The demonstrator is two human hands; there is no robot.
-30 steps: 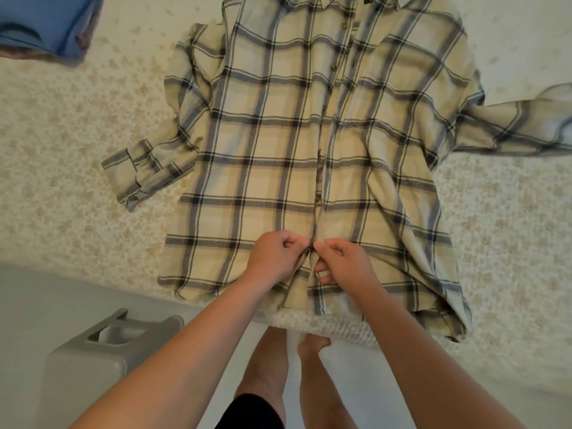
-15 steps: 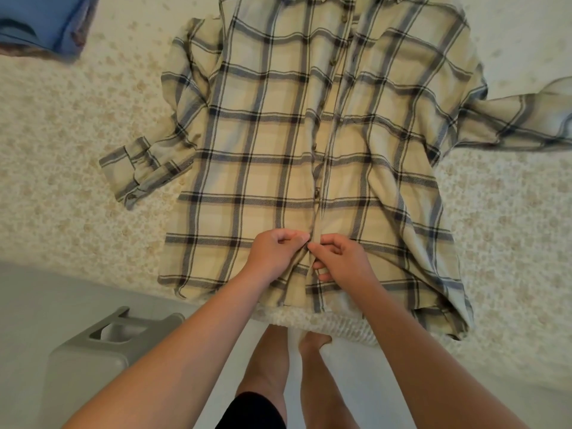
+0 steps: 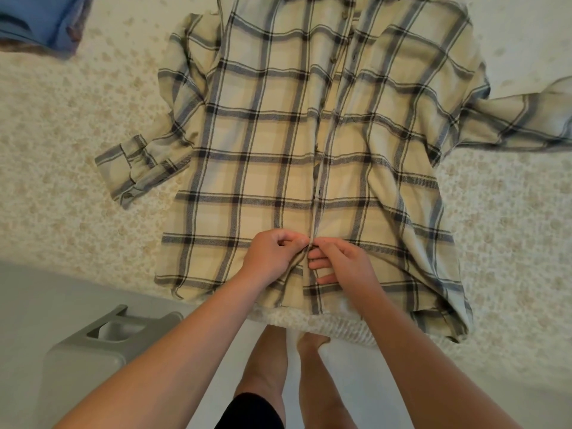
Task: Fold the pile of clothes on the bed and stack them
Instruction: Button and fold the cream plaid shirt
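The bed (image 3: 62,187) with its speckled cream cover fills most of the view. The plaid shirt (image 3: 278,168) lies flat on it, front up — collar and right sleeve cut off by the frame. A blue garment (image 3: 37,20) is cropped at the top-left corner, and a grey bin (image 3: 102,351) stands on the floor. Left hand (image 3: 269,255) and right hand (image 3: 343,261) pinch the placket near the hem — the button itself is hidden.

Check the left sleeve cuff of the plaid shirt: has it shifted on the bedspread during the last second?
No. The cuff keeps its place on the bedspread, beside the shirt.
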